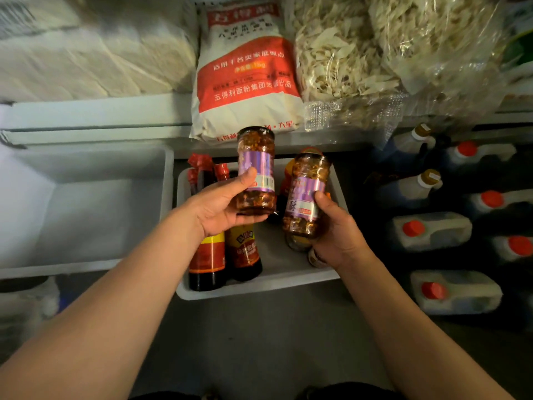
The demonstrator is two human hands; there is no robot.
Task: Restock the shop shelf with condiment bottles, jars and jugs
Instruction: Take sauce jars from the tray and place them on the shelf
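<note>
Your left hand point(222, 209) grips a jar point(256, 168) of chopped chili, thumb laid across its purple label and fingers curled under its base, so the jar stands nearly upright above your palm. Your right hand point(337, 235) grips a second jar point(307, 194) of the same kind, thumb on the label and fingers wrapped behind; this one tilts a little, its top leaning away from you and to the right. The two jars sit just beside each other, near but not touching.

Both jars hang over a white tray point(259, 287) on the floor. Below your left hand, in the tray, stand dark sauce bottles point(207, 261) with red and yellow labels, and beyond your left thumb a cluster of red-capped bottle necks point(202, 168) pokes up. Under your right hand more jars point(300, 243) lie in the tray, though your palm hides most of them and I cannot tell how many.

To the left of your left hand is a larger white tub point(86, 203). To the right of your right hand, well apart, rows of jugs point(432, 229) with red caps lie in the dim shelf space. Beyond both jars, a red and white flour sack point(245, 76) sits on the shelf, with clear bags of pale dried strips point(346, 59) to its right.
</note>
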